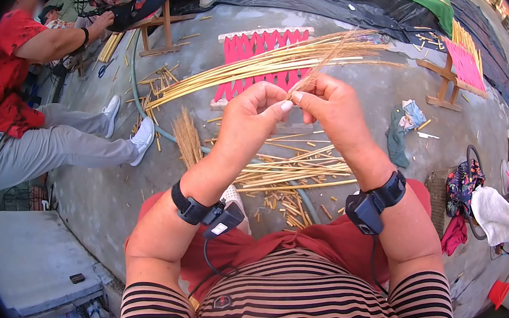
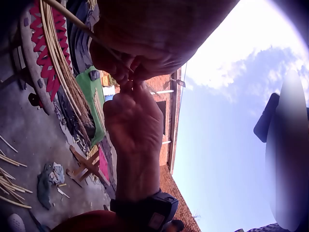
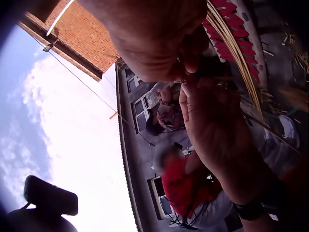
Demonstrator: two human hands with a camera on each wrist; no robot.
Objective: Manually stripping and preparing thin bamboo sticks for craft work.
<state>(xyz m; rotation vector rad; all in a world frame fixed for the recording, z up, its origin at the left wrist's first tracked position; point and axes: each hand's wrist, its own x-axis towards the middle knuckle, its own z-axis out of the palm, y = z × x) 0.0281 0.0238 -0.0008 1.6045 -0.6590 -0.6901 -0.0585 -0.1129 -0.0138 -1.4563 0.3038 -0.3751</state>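
Note:
In the head view my left hand [image 1: 243, 120] and right hand [image 1: 338, 112] meet at chest height, fingertips close together. Both pinch a thin straw-like stalk between thumb and fingers. Its wispy reddish-brown plume [image 1: 327, 59] rises up and away beyond the fingers. From the left wrist view, the pale stem [image 2: 84, 28] runs in under the left hand to the fingertips. Just beyond the hands, a bundle of long yellow stalks [image 1: 233, 73] with feathery ends lies across a low stool with zigzag pink straps [image 1: 237, 50]. The palms partly hide the pinched spot.
More loose stalks [image 1: 303, 169] and short cut pieces [image 1: 292, 213] lie on the concrete below. A brushy bundle [image 1: 188, 136] stands by my left forearm. A hose [image 1: 135, 76] curves along the floor. Another person in red [image 1: 11, 62] sits at left; a second pink-topped stool [image 1: 466, 67] stands at right.

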